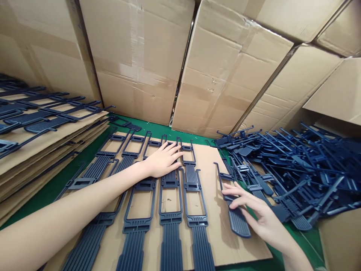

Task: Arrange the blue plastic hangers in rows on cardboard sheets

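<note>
Navy part (pixel 239 223) in R hand (pixel 258 211); L hand (pixel 162 160) splayed, contact unclr.

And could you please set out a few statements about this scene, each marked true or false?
1. The right hand holds a ribbed blue part. True.
2. The left hand is clenched into a fist. False: its fingers are spread over the laid-out blue parts.
3. The jumbled pile lies to the right of the cardboard sheet. True.
4. The top of the cardboard stack at far left is bare. False: more blue parts lie on it.
5. Large cartons stand behind the sheet. True.
</note>
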`<action>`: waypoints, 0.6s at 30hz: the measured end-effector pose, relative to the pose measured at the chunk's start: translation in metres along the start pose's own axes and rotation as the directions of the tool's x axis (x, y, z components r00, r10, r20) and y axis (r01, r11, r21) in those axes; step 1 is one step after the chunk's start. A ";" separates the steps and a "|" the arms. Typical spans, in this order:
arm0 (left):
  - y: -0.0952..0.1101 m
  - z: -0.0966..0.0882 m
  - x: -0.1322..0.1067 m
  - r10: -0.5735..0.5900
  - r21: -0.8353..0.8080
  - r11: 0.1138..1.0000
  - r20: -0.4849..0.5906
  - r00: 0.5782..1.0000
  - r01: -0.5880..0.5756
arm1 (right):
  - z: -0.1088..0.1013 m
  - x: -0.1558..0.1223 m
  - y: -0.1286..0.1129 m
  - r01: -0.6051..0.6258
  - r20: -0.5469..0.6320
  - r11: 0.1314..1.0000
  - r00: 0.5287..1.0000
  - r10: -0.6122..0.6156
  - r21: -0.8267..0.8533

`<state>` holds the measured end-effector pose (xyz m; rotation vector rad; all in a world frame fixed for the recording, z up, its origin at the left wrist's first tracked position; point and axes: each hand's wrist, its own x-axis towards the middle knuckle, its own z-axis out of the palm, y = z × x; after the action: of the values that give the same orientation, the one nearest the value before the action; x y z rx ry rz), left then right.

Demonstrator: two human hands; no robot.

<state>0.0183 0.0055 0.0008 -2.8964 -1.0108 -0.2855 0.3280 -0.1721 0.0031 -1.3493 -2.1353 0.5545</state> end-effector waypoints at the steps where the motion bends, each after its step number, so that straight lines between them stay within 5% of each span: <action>1: 0.000 0.000 0.000 -0.001 0.004 1.000 0.003 1.000 0.001 | 0.001 0.000 -0.001 -0.002 0.011 1.000 1.000 0.002 0.007; 6: -0.001 0.000 0.001 0.005 0.018 1.000 0.012 1.000 -0.005 | 0.007 0.001 -0.004 -0.035 0.001 0.999 0.999 0.035 0.013; 18: 0.001 -0.003 0.000 -0.002 0.026 1.000 0.033 0.999 0.001 | 0.031 0.025 -0.032 -0.222 -0.069 0.902 0.975 0.211 -0.369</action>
<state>0.0180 0.0044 0.0038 -2.8866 -1.0139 -0.2241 0.2777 -0.1643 0.0042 -1.8079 -2.1552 0.2083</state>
